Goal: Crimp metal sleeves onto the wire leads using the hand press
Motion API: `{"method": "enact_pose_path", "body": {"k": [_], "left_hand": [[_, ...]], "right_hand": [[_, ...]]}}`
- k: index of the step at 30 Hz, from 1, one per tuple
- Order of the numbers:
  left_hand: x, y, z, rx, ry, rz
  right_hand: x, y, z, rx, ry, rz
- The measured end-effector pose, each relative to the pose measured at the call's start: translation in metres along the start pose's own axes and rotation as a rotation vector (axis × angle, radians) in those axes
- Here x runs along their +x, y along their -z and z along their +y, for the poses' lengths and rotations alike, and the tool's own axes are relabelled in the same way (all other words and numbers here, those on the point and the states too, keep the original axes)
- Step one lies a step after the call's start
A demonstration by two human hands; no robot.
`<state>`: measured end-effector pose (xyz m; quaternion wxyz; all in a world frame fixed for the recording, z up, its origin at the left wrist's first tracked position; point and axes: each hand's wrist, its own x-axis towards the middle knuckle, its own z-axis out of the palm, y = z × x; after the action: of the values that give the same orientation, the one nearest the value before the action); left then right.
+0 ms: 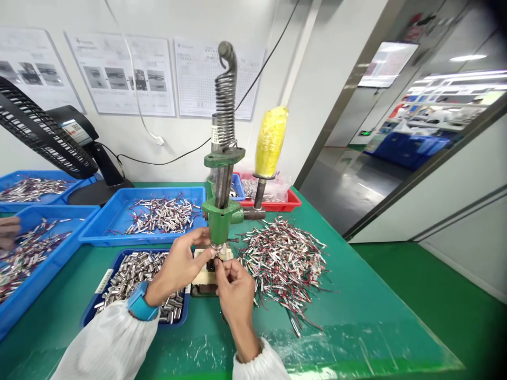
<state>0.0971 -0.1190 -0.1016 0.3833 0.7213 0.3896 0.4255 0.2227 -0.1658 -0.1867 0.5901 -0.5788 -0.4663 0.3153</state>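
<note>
The press (219, 224) stands upright on a green table (356, 301); its body is green metal; a tall grey spring (225, 113) goes up from it, with a hook at the top, caught on a bar with a round end; the handle (271, 142) sticks up at the right side, leaning a little, with shiny yellow wrap on it; the silver tip (217, 246) points down; right by it is a small part (216, 256), too hidden to tell its shape; under that sits a cream block (204, 277).
</note>
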Motion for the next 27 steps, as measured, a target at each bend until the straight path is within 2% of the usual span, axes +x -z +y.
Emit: {"method": "enact_pose_path", "body": {"k": [4,10,15,19,23,25,27], "left_hand": [[-0.003,0.003,-0.004,-0.034,0.033,0.019],[-0.003,-0.004,-0.01,-0.07,0.047,0.064],[-0.002,-0.005,-0.005,0.08,-0.03,-0.001],[-0.006,-0.003,-0.006,0.211,-0.027,0.001],[-0.011,-0.003,-0.011,0.164,-0.005,0.006],[-0.015,-0.003,-0.014,0.105,0.0,0.006],[-0.018,-0.002,-0.017,0.097,-0.001,0.03]], "right_hand": [[0.0,-0.001,0.002,0.015,-0.01,0.002],[0.0,-0.001,0.002,0.007,-0.026,-0.001],[0.0,-0.002,0.002,0.016,-0.014,0.0],[0.002,0.001,-0.002,0.025,-0.021,-0.032],[0.007,0.03,-0.018,-0.072,0.02,-0.185],[0.015,0.053,-0.039,-0.125,0.094,-0.095],[0.034,0.074,-0.075,-0.143,0.215,0.108]]}}
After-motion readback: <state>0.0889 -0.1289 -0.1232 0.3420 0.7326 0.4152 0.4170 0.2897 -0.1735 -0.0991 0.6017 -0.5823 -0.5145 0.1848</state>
